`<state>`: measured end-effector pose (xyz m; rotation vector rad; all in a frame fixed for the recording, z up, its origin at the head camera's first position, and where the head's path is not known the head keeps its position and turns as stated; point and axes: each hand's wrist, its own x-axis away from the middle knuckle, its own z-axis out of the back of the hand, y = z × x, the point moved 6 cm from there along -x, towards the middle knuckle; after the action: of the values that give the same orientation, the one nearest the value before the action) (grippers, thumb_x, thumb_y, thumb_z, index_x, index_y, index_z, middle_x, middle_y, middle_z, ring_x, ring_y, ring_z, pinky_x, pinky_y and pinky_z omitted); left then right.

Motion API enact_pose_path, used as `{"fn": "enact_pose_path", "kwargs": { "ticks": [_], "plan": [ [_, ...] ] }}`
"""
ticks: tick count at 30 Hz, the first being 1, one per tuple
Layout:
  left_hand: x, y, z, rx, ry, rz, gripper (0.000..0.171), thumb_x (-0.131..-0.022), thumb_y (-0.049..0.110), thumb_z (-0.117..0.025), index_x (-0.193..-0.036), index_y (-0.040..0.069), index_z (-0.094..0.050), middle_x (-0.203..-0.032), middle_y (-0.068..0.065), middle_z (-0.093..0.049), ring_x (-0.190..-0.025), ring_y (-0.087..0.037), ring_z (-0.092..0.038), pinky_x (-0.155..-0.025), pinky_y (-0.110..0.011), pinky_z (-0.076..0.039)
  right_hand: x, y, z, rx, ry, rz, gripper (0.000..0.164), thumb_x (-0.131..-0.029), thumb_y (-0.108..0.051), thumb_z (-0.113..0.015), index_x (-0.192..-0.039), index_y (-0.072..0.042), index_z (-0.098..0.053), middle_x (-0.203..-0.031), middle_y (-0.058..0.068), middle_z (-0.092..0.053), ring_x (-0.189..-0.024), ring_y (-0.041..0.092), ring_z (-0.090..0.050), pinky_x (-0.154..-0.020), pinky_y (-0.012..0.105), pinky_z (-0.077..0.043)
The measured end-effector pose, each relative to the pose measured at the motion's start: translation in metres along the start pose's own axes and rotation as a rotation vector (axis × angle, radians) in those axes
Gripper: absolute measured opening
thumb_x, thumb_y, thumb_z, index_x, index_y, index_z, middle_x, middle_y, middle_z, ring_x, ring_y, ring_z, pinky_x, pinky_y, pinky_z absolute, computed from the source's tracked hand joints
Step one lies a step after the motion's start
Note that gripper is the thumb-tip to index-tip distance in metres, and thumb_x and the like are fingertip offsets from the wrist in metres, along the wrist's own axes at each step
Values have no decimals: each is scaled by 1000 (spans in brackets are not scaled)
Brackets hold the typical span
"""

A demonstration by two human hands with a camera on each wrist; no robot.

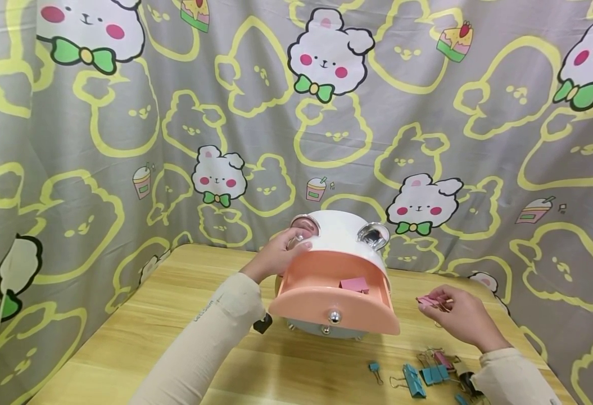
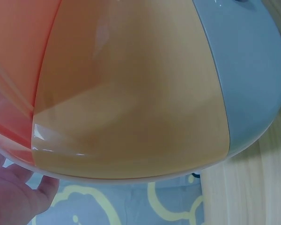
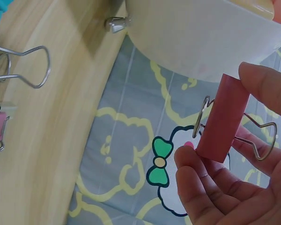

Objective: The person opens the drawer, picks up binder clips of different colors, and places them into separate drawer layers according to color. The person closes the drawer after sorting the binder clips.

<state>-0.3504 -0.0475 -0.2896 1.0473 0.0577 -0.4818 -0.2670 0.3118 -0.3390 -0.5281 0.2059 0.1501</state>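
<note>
A rounded white storage box (image 1: 344,233) with silver ear-like knobs stands on the table. Its peach top drawer (image 1: 296,275) is pulled out, with a pink binder clip (image 1: 354,284) lying inside. My left hand (image 1: 278,251) grips the box's upper left side by the silver ear; in the left wrist view the fingers (image 2: 48,187) reach round behind its edge. To the right of the drawer, my right hand (image 1: 460,315) pinches another pink binder clip (image 3: 223,119) between thumb and fingers, above the table and apart from the box.
Several binder clips, teal (image 1: 414,381), pink (image 1: 443,359) and others, lie in a pile at the front right of the wooden table (image 1: 175,315). A small teal clip (image 1: 374,367) lies left of them. Patterned grey curtains (image 1: 261,124) surround the table's back and sides.
</note>
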Motion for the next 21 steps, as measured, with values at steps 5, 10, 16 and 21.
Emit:
{"fn": "enact_pose_path", "kwargs": {
  "ticks": [5, 10, 16, 21],
  "plan": [
    [1, 1, 0, 0, -4, 1, 34, -96, 35, -60, -125, 18, -60, -135, -9, -51, -119, -29, -50, -94, -47, -46, -1, -5, 2, -4, 1, 3, 50, -84, -50, -71, -104, -5, -65, -96, 7, -66, -94, 39, -65, -73, 48, -54],
    [0, 0, 0, -9, -5, -4, 34, -96, 36, -59, -126, 18, -59, -135, -9, -51, -119, -30, -50, -95, -48, -46, -1, -10, 5, -9, 16, 4, 48, -85, -47, -72, -106, -4, -65, -98, 10, -66, -94, 38, -65, -71, 46, -55],
    [-1, 2, 0, -11, 4, -23, 34, -96, 33, -59, -125, 15, -59, -134, -10, -52, -120, -30, -50, -98, -48, -43, -2, -15, 9, -22, 38, 30, 46, -85, -43, -74, -104, -2, -65, -97, 11, -66, -92, 39, -65, -69, 44, -55],
    [-1, 5, 1, 1, 9, -57, 31, -96, 28, -60, -123, 11, -60, -133, -11, -53, -124, -29, -47, -103, -49, -38, -3, -18, 11, -20, 62, 48, 40, -84, -40, -76, -101, -5, -67, -96, 9, -66, -90, 36, -66, -66, 38, -55]
  ]
}}
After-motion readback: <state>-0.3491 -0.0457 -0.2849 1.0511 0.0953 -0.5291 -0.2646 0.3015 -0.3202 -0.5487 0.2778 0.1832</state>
